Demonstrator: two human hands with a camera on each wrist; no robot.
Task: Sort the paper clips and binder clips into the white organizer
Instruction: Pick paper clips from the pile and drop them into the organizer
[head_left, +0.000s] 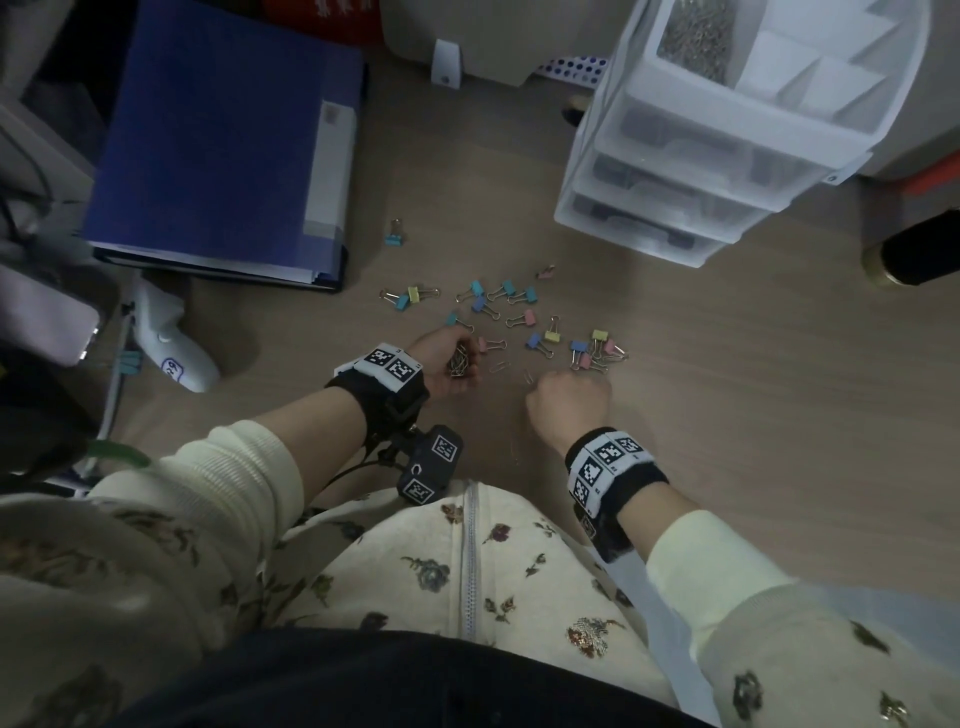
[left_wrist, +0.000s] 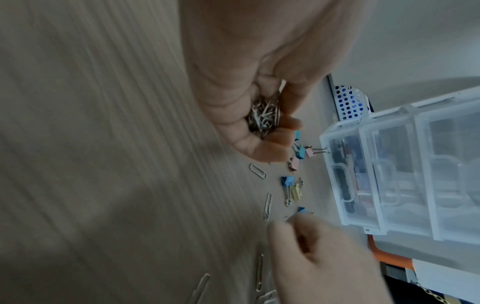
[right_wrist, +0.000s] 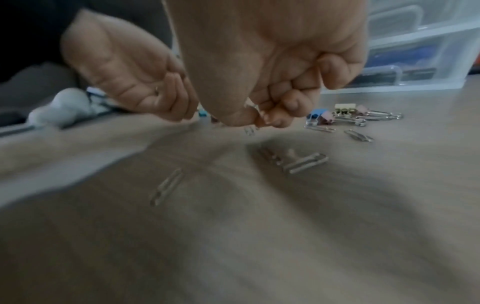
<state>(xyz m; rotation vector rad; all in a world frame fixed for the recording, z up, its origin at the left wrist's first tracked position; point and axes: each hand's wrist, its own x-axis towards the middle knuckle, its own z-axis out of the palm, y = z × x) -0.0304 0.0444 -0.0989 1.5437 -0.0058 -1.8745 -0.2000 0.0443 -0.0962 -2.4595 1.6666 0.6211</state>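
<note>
My left hand is cupped palm up on the wooden table and holds a heap of silver paper clips. My right hand hovers just to its right with fingers curled, pinching a paper clip between thumb and fingertips. Several loose paper clips lie on the table under and near the right hand. Coloured binder clips are scattered beyond both hands. The white organizer stands at the far right; its top tray holds a pile of paper clips.
A blue binder lies at the far left of the table. One binder clip sits alone beside it. A white device lies left of my left hand. A dark cylinder stands at the right edge.
</note>
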